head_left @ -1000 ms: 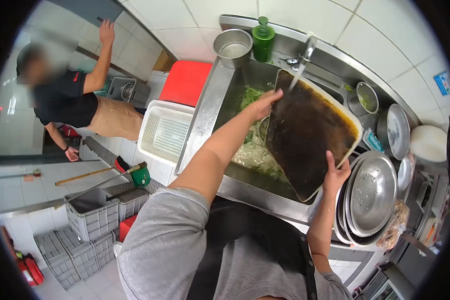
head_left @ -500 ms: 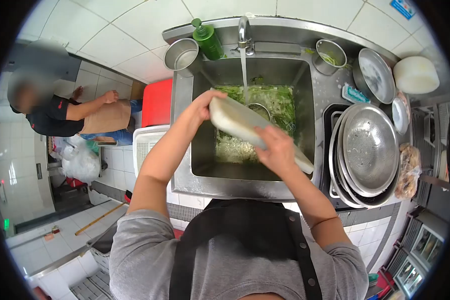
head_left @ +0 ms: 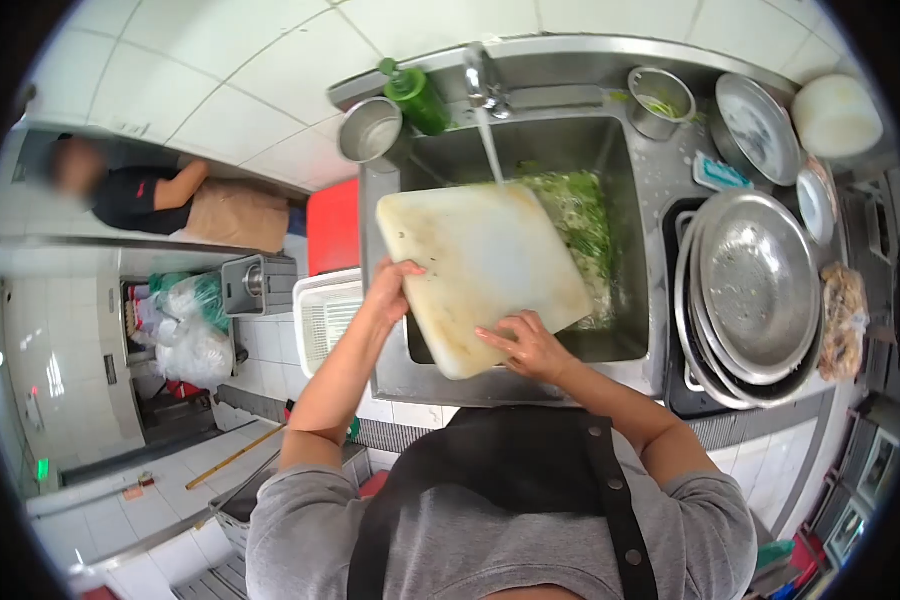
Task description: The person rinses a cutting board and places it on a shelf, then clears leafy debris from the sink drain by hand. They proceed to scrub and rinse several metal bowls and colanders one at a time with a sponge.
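Two hands grip one white tray [head_left: 480,265] at frame centre, over the sink [head_left: 620,345]: left hand [head_left: 392,290] clasps its left edge, right hand [head_left: 525,345] its lower edge, under the tap [head_left: 482,75] stream.

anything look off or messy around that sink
Yes. Green vegetable scraps litter the bottom of the sink, with more on the counter by the small metal pot. The white tray, held by the left hand and right hand under the running tap, is stained brownish.
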The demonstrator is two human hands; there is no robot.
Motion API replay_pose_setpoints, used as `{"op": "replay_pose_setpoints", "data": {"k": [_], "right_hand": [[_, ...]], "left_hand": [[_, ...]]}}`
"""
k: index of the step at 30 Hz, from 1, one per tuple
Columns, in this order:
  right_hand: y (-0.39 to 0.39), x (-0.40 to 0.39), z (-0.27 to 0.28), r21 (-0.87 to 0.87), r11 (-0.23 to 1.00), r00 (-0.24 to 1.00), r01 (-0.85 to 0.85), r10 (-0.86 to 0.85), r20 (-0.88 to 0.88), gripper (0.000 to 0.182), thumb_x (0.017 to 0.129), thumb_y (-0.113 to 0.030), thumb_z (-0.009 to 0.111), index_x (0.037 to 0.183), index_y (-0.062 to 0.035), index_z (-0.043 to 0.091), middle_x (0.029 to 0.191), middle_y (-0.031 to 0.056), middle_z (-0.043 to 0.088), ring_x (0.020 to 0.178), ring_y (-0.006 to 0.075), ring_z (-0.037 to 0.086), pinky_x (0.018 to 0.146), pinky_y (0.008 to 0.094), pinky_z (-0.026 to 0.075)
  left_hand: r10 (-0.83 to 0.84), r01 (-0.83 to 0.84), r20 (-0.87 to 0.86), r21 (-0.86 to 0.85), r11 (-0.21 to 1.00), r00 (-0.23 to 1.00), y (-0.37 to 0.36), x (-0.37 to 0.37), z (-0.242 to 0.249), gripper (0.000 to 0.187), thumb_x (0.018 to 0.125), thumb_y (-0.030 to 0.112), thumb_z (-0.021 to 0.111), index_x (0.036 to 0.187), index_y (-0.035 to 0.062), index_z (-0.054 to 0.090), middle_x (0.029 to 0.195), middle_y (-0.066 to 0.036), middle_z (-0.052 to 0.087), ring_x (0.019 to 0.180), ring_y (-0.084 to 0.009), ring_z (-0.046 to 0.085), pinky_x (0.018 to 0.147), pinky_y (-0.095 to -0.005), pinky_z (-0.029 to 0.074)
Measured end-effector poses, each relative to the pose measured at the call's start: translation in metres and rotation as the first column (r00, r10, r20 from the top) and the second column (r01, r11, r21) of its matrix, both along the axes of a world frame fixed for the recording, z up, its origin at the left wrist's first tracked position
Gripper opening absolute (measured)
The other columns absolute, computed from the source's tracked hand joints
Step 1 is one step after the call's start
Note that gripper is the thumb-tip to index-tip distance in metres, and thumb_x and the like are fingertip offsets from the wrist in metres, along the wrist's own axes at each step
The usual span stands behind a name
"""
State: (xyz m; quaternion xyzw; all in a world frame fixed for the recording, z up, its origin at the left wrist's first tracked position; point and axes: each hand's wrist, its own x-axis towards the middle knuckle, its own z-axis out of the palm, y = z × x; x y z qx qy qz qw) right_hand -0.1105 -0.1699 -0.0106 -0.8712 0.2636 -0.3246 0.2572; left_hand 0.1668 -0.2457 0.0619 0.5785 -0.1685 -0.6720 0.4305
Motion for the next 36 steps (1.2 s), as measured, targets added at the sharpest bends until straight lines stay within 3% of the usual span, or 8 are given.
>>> {"op": "replay_pose_setpoints", "data": {"k": [2, 6, 8, 13, 22, 25, 29, 36], "right_hand": [[-0.019, -0.015, 0.009, 0.071, 0.996, 0.994, -0.053, 0.059, -0.088, 0.075, 0.076, -0.028, 0.074, 0.144, -0.0238, 0.042, 0.125, 0.0144, 0.05, 0.117, 0.0351, 0.046, 0.106, 0.0442, 0.035], [-0.092, -0.047, -0.077, 0.108, 0.871, 0.878, 0.479, -0.475, -0.057, 0.088, 0.081, -0.045, 0.07, 0.149, -0.0063, 0.029, 0.149, 0.023, 0.033, 0.139, 0.038, 0.029, 0.114, 0.0446, 0.025], [-0.133, -0.066, -0.129, 0.556, 0.593, 0.736, 0.583, -0.675, -0.051, 0.092, 0.085, -0.052, 0.064, 0.148, 0.0021, 0.025, 0.15, 0.0247, 0.032, 0.141, 0.0345, 0.029, 0.113, 0.0419, 0.025], [-0.174, -0.084, -0.096, 0.982, 0.029, 0.774, 0.188, -0.62, -0.13, 0.08, 0.084, -0.052, 0.068, 0.136, 0.0033, 0.046, 0.135, 0.0193, 0.052, 0.119, 0.0296, 0.054, 0.099, 0.0422, 0.042], [-0.126, -0.117, 0.034, 0.913, 0.287, 0.75, 0.289, -0.661, -0.029, 0.053, 0.076, -0.02, 0.078, 0.119, 0.0035, 0.059, 0.106, 0.0142, 0.067, 0.09, 0.0251, 0.065, 0.08, 0.0352, 0.051], [-0.104, -0.125, 0.068, 0.955, 0.017, 0.624, -0.296, -0.754, 0.207, 0.053, 0.075, -0.013, 0.07, 0.122, 0.0041, 0.052, 0.107, 0.0151, 0.062, 0.09, 0.0289, 0.064, 0.077, 0.0383, 0.053], [-0.084, -0.134, 0.102, 0.96, -0.061, 0.649, -0.272, -0.748, 0.136, 0.051, 0.073, -0.011, 0.068, 0.119, 0.0063, 0.053, 0.104, 0.0168, 0.062, 0.087, 0.029, 0.064, 0.074, 0.0396, 0.054], [-0.056, -0.125, 0.143, 0.964, 0.267, 0.631, 0.009, -0.749, 0.202, 0.037, 0.065, -0.002, 0.059, 0.1, 0.0088, 0.059, 0.089, 0.0155, 0.064, 0.075, 0.0246, 0.064, 0.071, 0.0355, 0.053]], "left_hand": [[0.026, -0.018, 0.058, -0.124, 0.992, 0.998, 0.006, -0.005, -0.003, 0.046, 0.068, -0.006, 0.059, 0.114, -0.0049, 0.054, 0.103, -0.018, 0.065, 0.09, -0.0296, 0.067, 0.081, -0.0413, 0.058], [0.042, -0.013, 0.102, -0.265, 0.964, 0.994, 0.003, -0.007, -0.002, 0.049, 0.065, -0.011, 0.057, 0.113, -0.0038, 0.055, 0.102, -0.015, 0.064, 0.087, -0.027, 0.067, 0.078, -0.0398, 0.058], [0.056, -0.013, 0.116, -0.34, 0.94, 0.992, -0.003, -0.008, 0.004, 0.05, 0.064, -0.012, 0.057, 0.113, -0.0038, 0.056, 0.101, -0.014, 0.064, 0.087, -0.0262, 0.067, 0.077, -0.0392, 0.058], [0.076, -0.072, 0.002, -0.323, 0.944, 0.997, -0.022, -0.005, 0.0, 0.052, 0.064, -0.008, 0.056, 0.116, -0.003, 0.057, 0.101, -0.013, 0.064, 0.089, -0.0253, 0.066, 0.077, -0.0371, 0.057], [-0.072, 0.018, -0.369, -0.148, 0.989, 0.927, -0.066, 0.029, -0.071, 0.056, 0.089, 0.041, 0.057, 0.131, 0.0052, 0.052, 0.123, -0.016, 0.06, 0.108, -0.0298, 0.06, 0.096, -0.0436, 0.048], [-0.097, 0.049, -0.443, -0.118, 0.992, 0.891, -0.076, 0.001, -0.071, 0.077, 0.09, 0.069, 0.042, 0.137, 0.0083, 0.049, 0.134, -0.014, 0.055, 0.114, -0.029, 0.058, 0.101, -0.0428, 0.044], [-0.164, 0.122, -0.28, -0.161, 0.979, 0.946, -0.094, -0.027, -0.083, 0.089, 0.086, 0.079, 0.03, 0.139, 0.0095, 0.047, 0.135, -0.012, 0.054, 0.116, -0.0277, 0.057, 0.101, -0.0434, 0.044], [-0.312, 0.314, 0.076, -0.006, 0.949, 0.947, -0.137, -0.063, -0.105, 0.093, 0.085, 0.082, 0.02, 0.128, 0.01, 0.06, 0.132, -0.011, 0.056, 0.126, -0.0242, 0.05, 0.103, -0.0446, 0.039]]}}
